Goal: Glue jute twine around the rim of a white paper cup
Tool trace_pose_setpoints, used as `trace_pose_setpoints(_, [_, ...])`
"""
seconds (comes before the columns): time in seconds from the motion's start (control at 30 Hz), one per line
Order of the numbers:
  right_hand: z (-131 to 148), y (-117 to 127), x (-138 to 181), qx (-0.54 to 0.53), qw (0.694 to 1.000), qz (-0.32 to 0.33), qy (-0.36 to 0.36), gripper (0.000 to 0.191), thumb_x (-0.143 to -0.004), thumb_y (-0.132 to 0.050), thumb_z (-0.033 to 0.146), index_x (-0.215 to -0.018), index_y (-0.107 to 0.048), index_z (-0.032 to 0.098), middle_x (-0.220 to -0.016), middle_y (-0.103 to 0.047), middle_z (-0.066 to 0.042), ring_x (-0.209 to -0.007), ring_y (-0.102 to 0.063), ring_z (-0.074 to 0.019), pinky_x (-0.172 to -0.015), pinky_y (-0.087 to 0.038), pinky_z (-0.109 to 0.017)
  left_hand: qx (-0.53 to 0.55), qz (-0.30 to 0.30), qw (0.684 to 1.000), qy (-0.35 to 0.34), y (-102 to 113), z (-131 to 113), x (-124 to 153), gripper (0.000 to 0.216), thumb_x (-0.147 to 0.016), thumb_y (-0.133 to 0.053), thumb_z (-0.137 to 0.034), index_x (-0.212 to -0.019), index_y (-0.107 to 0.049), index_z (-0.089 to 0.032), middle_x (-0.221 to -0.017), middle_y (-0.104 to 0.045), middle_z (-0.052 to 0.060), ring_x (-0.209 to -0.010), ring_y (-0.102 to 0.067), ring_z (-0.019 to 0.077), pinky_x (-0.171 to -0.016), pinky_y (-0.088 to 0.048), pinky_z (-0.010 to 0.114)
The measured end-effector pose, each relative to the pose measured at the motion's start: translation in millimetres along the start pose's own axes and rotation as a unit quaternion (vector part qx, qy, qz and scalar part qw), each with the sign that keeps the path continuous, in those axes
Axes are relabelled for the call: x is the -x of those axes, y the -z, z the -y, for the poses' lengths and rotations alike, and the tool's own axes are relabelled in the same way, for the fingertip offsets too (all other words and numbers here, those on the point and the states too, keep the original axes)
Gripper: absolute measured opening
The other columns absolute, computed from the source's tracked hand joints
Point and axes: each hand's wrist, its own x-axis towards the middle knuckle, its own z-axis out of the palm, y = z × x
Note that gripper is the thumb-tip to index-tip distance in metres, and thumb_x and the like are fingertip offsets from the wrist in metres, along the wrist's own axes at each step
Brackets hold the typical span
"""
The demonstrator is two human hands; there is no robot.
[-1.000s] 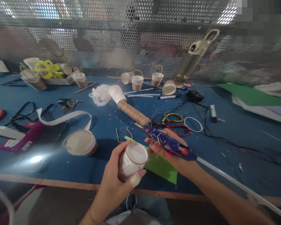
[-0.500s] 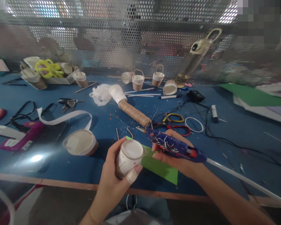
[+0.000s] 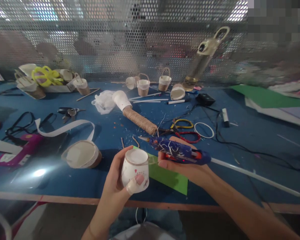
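My left hand (image 3: pixel 116 188) is closed round a small white paper cup (image 3: pixel 135 170), held bottom up just above the table's front edge; the thumb has a bandage and presses on the cup's side. My right hand (image 3: pixel 187 168) grips a blue glue gun (image 3: pixel 176 151) with its nozzle pointing left, a little above and to the right of the cup. A white glue stick (image 3: pixel 255 175) trails from the gun's back toward the right. A green paper sheet (image 3: pixel 168 176) lies on the blue table (image 3: pixel 110 133) under both hands.
A twine-wrapped cone with a white cup end (image 3: pixel 136 116), scissors (image 3: pixel 182 130), a white ring (image 3: pixel 204 130), a tape roll (image 3: pixel 81 155), a purple glue gun (image 3: pixel 20 151) and black cables (image 3: pixel 240 143) lie around. Small handled cups (image 3: pixel 153 83) and a bottle (image 3: pixel 202 60) stand by the perforated metal screen.
My left hand has tipped the cup more upright and lowered it slightly toward me. The glue gun has levelled out and its nozzle has shifted a little left.
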Motion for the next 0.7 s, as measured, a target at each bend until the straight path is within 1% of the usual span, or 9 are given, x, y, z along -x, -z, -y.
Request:
trace_pose_setpoints(0.1, [-1.6, -1.9, -1.4, -0.018, 1.000, 0.002, -0.010, 0.027, -0.075, -0.095, 0.026, -0.081, -0.069, 0.023, -0.080, -0.072, 0.004, -0.069, -0.065, -0.0132, -0.068, -0.057, -0.027, 0.024, 0.009, 1.000, 0.017, 0.7, -0.7, -1.2, 0.058, -0.078, -0.092, -0.043, -0.132, -0.069, -0.041, -0.126, -0.072, -0.002, -0.110, -0.067, 0.0198, -0.088, -0.054, 0.023])
trace_pose_setpoints(0.27, [-4.1, -2.8, -3.2, -0.021, 1.000, 0.001, 0.002, 0.025, -0.077, -0.094, 0.026, -0.083, -0.070, 0.022, -0.081, -0.071, 0.004, -0.072, -0.066, -0.0125, -0.069, -0.056, -0.026, 0.039, 0.020, 0.999, 0.021, 1.2, -1.7, -3.3, 0.059, -0.075, -0.094, -0.044, -0.130, -0.073, -0.038, -0.124, -0.075, 0.000, -0.112, -0.068, 0.0219, -0.090, -0.054, 0.024])
trace_pose_setpoints(0.43, [-5.0, -3.7, -5.6, -0.031, 0.999, -0.001, 0.008, 0.025, -0.078, -0.093, 0.027, -0.083, -0.070, 0.022, -0.081, -0.071, 0.003, -0.071, -0.066, -0.0128, -0.069, -0.056, -0.027, 0.048, 0.022, 0.998, 0.028, -2.0, -6.0, -4.0, 0.058, -0.072, -0.096, -0.045, -0.125, -0.075, -0.036, -0.113, -0.079, -0.001, -0.097, -0.072, 0.0178, -0.085, -0.056, 0.022])
trace_pose_setpoints(0.57, [-7.5, -5.0, -7.9, -0.043, 0.999, 0.002, 0.002, 0.028, -0.074, -0.096, 0.027, -0.081, -0.069, 0.022, -0.078, -0.072, 0.003, -0.070, -0.067, -0.0138, -0.070, -0.058, -0.028, 0.045, 0.018, 0.998, 0.032, -3.3, -8.0, -4.3, 0.057, -0.070, -0.097, -0.045, -0.123, -0.077, -0.037, -0.114, -0.080, 0.000, -0.097, -0.072, 0.0179, -0.085, -0.057, 0.022])
trace_pose_setpoints(0.7, [-9.8, -5.5, -9.0, -0.052, 0.998, 0.009, -0.015, 0.031, -0.073, -0.096, 0.031, -0.083, -0.068, 0.023, -0.079, -0.073, 0.003, -0.069, -0.067, -0.0140, -0.068, -0.057, -0.028, 0.049, 0.026, 0.998, 0.034, -2.9, -7.8, -5.0, 0.057, -0.069, -0.098, -0.046, -0.122, -0.078, -0.038, -0.110, -0.080, -0.001, -0.091, -0.071, 0.0164, -0.082, -0.057, 0.022])
